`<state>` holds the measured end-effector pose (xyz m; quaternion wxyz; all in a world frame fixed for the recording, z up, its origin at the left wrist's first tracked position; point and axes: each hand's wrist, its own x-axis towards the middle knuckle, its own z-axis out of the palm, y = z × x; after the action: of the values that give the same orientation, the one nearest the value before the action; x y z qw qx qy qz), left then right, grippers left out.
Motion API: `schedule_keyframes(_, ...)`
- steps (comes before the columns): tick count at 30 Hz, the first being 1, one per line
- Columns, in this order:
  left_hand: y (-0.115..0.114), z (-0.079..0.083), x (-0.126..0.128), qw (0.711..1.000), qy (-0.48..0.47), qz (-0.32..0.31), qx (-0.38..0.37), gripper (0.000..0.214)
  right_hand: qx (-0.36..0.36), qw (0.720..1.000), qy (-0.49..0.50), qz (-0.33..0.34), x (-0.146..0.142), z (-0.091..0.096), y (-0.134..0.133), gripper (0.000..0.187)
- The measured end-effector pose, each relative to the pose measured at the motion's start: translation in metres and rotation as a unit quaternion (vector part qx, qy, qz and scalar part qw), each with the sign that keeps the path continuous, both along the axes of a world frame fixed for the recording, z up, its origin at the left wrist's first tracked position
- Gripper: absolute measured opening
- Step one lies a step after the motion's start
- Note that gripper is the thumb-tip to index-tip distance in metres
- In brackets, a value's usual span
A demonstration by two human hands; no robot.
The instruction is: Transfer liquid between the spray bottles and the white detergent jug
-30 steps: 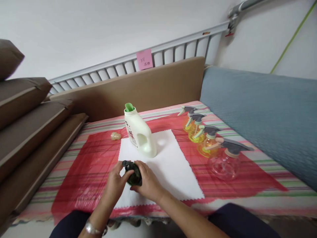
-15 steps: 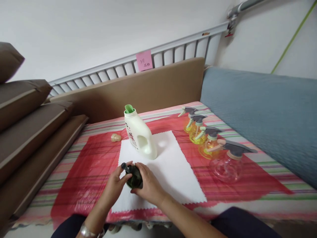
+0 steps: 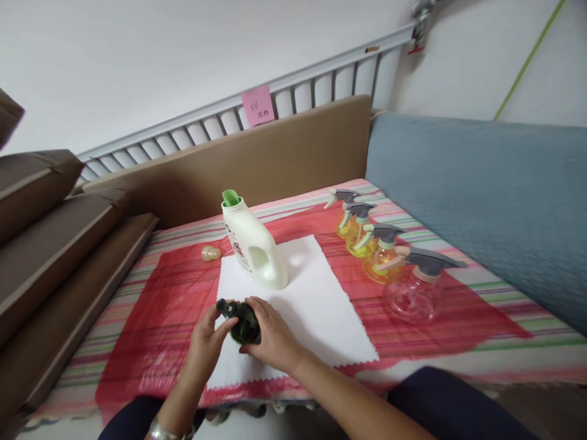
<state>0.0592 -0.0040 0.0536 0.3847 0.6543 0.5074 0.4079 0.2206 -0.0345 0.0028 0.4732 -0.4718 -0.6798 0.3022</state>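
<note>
Low over the front of the white sheet (image 3: 321, 305), a small dark green bottle (image 3: 247, 325) is held between both hands. My right hand (image 3: 275, 339) wraps around its rounded body from the right. On the left, my left hand (image 3: 206, 339) pinches the bottle's dark top (image 3: 224, 307) with thumb and fingers; the exact shape of that top is hard to make out. Just beyond the hands stands a white jug (image 3: 257, 247) with a handle and a green pouring spout (image 3: 230, 197). A translucent beige cap (image 3: 211, 253) lies to its left.
Several spray bottles line the right side, a clear pink one (image 3: 413, 296) nearest and yellow ones (image 3: 360, 242) behind. Red plastic film (image 3: 151, 318) covers part of the striped cloth (image 3: 82, 366). Brown cushions (image 3: 55, 263) are stacked left; a blue bolster (image 3: 477, 183) borders the right.
The camera view has shifted slightly, moving the whole scene a little left and up. Both hands keep their hold on the dark green bottle, whose dark top appears turned slightly.
</note>
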Motion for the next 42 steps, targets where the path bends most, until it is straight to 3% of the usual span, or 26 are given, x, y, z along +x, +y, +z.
schedule_keyframes(9,-0.003,0.004,0.003,0.995,0.086,0.004,0.045,0.034,0.002,1.0,0.0,-0.003,0.001,0.002,-0.001,0.102)
schedule_keyframes(18,-0.005,0.01,0.003,0.993,0.11,-0.01,0.047,0.034,0.005,1.0,-0.01,0.0,0.001,0.002,0.0,0.102)
schedule_keyframes(27,-0.005,0.006,0.002,0.986,0.148,-0.014,0.072,0.035,0.005,1.0,-0.007,0.0,0.001,0.001,0.001,0.1)
schedule_keyframes(33,0.0,0.001,-0.001,0.991,0.12,-0.026,0.059,0.035,0.003,1.0,-0.002,0.004,0.002,0.002,0.0,0.101)
schedule_keyframes(42,-0.007,-0.023,0.011,0.999,0.027,-0.03,0.005,0.051,-0.013,1.0,0.004,0.013,0.013,0.009,-0.001,0.095)
